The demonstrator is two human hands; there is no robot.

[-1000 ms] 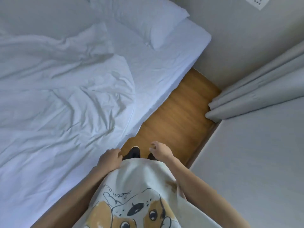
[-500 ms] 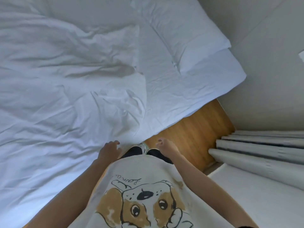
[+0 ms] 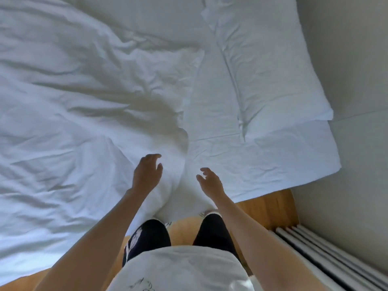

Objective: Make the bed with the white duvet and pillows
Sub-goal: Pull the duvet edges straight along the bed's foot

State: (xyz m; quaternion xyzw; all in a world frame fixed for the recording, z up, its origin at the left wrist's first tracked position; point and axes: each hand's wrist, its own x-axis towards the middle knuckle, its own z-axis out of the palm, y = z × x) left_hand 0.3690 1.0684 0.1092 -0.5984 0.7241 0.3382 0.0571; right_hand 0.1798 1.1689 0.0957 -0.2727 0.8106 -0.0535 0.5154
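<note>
head view: hands apart, fingers loose, empty; left hand (image 3: 147,175) over duvet (image 3: 84,101) edge, right hand (image 3: 210,182) beside.

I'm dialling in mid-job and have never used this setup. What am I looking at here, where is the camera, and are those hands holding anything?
There is no machine: a person wears one wide-angle camera on the head, looking down. You see their own arms. The left hand and right hand reach out over the bed, fingers loosely spread, holding nothing. A rumpled white duvet covers the left part; its edge lies just beyond the hands. A white pillow lies at upper right.
</note>
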